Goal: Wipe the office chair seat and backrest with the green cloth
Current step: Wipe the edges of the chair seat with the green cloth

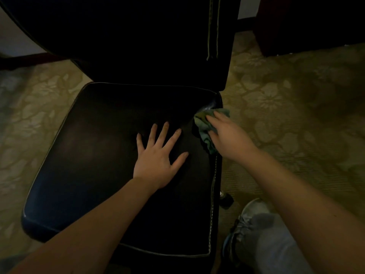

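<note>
A black leather office chair fills the middle of the view, its seat (88,155) edged with pale piping and its dark backrest (148,40) rising behind. My left hand (158,155) lies flat on the seat's middle with fingers spread. My right hand (227,135) grips the bunched green cloth (203,125) and holds it against the seat's right edge, near the back corner. Part of the cloth is hidden under my fingers.
Patterned beige carpet (296,115) surrounds the chair. A chair caster (227,200) shows below the seat's right side. My grey shoe (250,212) and trouser leg stand at the lower right. Dark furniture (306,22) stands at the back right.
</note>
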Motion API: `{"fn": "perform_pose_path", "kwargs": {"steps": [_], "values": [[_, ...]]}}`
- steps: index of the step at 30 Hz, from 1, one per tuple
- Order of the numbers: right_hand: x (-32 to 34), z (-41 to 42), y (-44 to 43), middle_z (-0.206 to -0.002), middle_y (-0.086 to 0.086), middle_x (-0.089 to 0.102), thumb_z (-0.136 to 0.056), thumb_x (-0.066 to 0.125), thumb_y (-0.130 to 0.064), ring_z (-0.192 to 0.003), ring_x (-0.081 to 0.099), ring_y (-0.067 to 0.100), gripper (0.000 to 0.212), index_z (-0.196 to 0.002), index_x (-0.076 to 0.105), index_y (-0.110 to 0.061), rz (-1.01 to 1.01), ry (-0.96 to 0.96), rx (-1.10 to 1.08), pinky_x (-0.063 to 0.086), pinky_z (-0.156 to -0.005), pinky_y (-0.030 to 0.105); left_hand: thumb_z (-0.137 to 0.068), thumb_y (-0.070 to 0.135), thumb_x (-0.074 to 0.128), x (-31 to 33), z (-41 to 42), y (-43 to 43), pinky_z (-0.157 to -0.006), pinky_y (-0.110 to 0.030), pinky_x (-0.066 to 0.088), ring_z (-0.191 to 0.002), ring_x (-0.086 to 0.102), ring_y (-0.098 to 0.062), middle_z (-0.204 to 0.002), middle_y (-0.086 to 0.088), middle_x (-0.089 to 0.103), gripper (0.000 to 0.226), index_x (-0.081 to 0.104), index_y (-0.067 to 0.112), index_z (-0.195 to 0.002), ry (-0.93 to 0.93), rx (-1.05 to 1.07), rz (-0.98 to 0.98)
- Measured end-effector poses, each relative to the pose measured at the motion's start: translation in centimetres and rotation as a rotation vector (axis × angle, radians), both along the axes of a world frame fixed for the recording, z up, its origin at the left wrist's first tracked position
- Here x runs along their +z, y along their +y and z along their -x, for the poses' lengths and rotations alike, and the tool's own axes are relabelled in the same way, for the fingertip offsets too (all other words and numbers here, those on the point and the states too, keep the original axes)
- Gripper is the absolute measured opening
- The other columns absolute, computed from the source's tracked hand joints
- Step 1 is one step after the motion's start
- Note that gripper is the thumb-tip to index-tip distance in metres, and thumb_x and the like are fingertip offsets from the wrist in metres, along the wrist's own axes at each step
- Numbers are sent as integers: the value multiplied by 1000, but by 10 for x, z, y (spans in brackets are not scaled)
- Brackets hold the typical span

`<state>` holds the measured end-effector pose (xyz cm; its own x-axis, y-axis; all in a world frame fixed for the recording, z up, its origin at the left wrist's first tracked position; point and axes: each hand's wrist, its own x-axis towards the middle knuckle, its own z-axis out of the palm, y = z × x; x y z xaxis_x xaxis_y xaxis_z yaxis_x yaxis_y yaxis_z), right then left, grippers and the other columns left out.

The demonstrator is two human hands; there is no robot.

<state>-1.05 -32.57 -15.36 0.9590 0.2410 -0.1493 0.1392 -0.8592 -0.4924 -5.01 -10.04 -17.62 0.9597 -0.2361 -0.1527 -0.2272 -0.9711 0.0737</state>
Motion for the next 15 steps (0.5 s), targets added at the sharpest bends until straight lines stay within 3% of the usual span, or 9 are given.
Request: {"fn": "perform_pose_path", "kwargs": {"steps": [15], "values": [[-4,10,0,-163,9,17,-105,41,-24,-151,13,23,54,-155,24,-14,20,16,37,13,-120,30,-91,76,5,-1,0,-5,-122,-63,-3,-156,-9,-26,-170,4,-4,75,-2,44,-159,-23,24,-10]]}}
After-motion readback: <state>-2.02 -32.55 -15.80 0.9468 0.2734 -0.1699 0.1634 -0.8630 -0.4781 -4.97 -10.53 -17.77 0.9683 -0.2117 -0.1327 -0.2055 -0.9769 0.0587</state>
